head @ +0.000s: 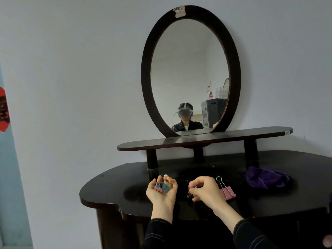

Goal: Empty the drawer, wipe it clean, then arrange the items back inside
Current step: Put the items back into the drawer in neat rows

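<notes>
The person is standing at the dark tabletop (125, 186), cupping a small heap of coloured binder clips (162, 186) in the upturned left hand (161, 194), fingers curling loosely round them. The right hand (206, 191) is pinching a small clip (189, 192) by its wire handles just beside it. A large pink clip (227, 190) is lying on the tabletop just right of that hand, and a purple cloth (265, 177) is sitting crumpled farther right. The drawer is not showing from here. To my eye, the gathering is going best if each clip is being lowered right into the hollow of the palm, not dropped. The heap is looking full, and the big clip is likely needing its own trip.
</notes>
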Motion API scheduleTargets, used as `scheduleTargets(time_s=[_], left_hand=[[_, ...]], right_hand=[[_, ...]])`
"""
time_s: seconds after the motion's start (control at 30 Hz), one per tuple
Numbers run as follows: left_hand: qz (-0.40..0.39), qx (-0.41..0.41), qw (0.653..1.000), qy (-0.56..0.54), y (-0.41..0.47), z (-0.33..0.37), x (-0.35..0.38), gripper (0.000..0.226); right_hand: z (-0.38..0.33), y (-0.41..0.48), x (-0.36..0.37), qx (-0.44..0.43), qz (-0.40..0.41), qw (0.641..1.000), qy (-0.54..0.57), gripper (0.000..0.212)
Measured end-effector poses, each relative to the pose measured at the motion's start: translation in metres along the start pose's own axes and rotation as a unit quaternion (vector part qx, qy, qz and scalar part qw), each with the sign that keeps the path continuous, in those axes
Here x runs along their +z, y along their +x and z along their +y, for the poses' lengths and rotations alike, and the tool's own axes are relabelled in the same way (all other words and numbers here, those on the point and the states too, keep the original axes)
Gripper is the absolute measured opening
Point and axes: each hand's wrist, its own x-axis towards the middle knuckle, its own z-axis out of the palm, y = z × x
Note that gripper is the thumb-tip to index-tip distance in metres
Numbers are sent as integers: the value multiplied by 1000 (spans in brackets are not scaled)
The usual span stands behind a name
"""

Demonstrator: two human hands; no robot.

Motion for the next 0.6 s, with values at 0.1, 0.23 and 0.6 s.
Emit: scheduleTargets(time_s=[0.1,0.23,0.6], left_hand=[[-8,3,1000,27,-5,-4,-1,15],[-21,-51,995,88,-8,-7,-7,15],[-32,-80,988,127,-6,-9,-9,28]], right_hand=[[-2,-1,-2,13,18,998,51,10],[-5,-3,-7,35,52,984,168,7],[-54,0,4,-24,-5,980,199,9]])
